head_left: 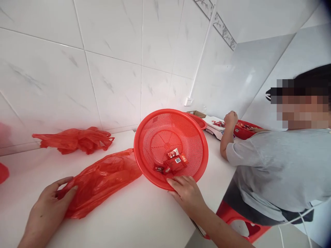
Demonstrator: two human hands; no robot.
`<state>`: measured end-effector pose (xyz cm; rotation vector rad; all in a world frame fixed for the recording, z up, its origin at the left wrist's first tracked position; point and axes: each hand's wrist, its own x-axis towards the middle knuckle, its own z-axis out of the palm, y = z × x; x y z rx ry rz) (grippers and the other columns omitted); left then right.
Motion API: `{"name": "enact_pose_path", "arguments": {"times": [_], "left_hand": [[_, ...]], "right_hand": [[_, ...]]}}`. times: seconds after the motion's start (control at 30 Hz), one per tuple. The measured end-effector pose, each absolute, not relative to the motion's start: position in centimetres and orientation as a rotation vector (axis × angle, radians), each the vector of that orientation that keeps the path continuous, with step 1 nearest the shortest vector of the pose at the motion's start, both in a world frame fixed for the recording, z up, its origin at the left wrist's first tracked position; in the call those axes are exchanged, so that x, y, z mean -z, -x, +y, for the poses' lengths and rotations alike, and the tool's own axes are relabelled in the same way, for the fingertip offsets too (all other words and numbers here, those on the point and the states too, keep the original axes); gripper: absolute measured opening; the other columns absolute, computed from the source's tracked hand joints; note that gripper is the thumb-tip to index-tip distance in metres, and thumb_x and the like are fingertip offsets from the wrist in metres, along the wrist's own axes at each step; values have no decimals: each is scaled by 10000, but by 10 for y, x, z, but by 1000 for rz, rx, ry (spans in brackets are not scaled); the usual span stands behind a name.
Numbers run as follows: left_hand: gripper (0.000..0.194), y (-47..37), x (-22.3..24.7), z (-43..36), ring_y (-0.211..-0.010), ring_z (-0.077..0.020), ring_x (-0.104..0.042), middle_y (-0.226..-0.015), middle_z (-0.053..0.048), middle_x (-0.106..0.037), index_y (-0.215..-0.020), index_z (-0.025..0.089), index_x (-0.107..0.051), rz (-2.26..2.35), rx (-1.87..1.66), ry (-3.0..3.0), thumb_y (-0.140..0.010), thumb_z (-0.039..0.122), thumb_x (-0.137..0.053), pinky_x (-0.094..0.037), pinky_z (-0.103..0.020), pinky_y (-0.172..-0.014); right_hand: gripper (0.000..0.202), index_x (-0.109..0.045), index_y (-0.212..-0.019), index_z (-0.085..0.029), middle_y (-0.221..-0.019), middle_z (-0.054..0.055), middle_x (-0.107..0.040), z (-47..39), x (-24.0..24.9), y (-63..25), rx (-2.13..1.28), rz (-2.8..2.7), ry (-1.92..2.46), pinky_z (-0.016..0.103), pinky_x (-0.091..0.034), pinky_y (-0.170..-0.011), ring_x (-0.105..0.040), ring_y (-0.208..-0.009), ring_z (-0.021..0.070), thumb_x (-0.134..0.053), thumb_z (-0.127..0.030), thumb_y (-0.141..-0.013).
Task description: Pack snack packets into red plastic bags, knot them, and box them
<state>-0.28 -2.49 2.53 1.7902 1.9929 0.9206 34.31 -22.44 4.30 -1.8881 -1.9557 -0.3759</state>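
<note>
My left hand (49, 206) is closed on the near left end of a red plastic bag (103, 175) lying on the white table. With my right hand (187, 193) I grip the near rim of a round red mesh basket (147, 172), which is tilted so its inside faces me. Several small red packets (177, 162) lie low inside it. The bag's far end touches the basket's left side, partly hidden behind the rim.
Crumpled red bags (77, 139) lie by the tiled wall. To the right, a person in a grey shirt (279, 168) sits on a red stool (253, 230), near a white scale (214, 128) and another red basket (244, 132) holding packets.
</note>
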Motion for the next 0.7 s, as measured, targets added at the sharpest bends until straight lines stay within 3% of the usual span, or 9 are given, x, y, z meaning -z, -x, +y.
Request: {"name": "enact_pose_path", "arguments": {"times": [0.2, 0.53, 0.7], "left_hand": [[382, -1, -39, -33, -790, -187, -619, -881, 33, -636, -1093, 322, -570, 1952, -852, -1725, -740, 465, -534, -472, -260, -634], [406, -1, -37, -37, -846, -182, -591, -1035, 15, -599, -1138, 312, -544, 1897, -850, -1704, -759, 453, -521, -473, -255, -671], [392, -3, -37, -39, -858, -188, -583, -1106, -1, -572, -1140, 308, -528, 1890, -842, -1687, -773, 443, -495, -478, -264, -684]], "right_hand": [[296, -616, -1138, -244, -999, 51, -685, -231, -63, -350, 285, -2003, 1918, 369, -425, -792, -606, -886, 221, -586, -291, -848], [298, -631, -1136, -255, -1078, 61, -679, -243, -108, -385, 26, -1994, 2104, 374, -457, -795, -624, -949, 242, -474, -330, -893], [377, -641, -1130, -242, -1129, 77, -659, -249, -127, -393, -243, -1959, 2157, 395, -452, -860, -598, -1031, 269, -423, -440, -895]]}}
